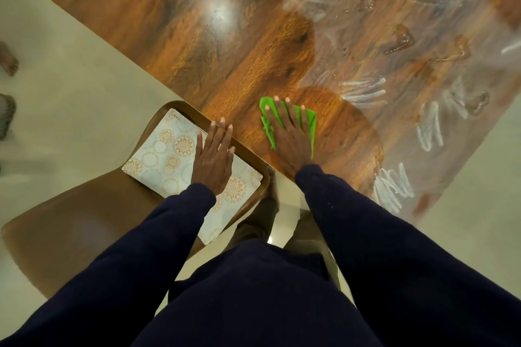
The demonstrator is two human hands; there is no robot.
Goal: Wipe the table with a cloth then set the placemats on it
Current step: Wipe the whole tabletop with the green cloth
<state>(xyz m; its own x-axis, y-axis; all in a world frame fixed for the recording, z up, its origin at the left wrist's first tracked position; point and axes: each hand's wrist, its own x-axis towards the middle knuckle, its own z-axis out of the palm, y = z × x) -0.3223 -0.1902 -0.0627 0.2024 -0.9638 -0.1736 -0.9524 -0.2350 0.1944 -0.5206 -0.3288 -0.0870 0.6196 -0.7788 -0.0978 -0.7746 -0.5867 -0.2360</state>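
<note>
A glossy wooden table [225, 45] fills the upper part of the head view. My right hand [290, 135] lies flat, fingers spread, pressing a green cloth [267, 110] onto the table near its front edge. My left hand [214, 160] rests flat with fingers apart on white placemats [163, 155] with orange and grey circle patterns. The placemats lie stacked on a brown chair seat [93, 220] beside the table. White streaks and smears [363, 90] mark the right half of the tabletop.
The brown chair stands left of me, tucked against the table's edge. Pale floor [70, 87] surrounds the table. Another person's feet [7, 59] show at the far left edge. My dark sleeves and torso fill the bottom of the view.
</note>
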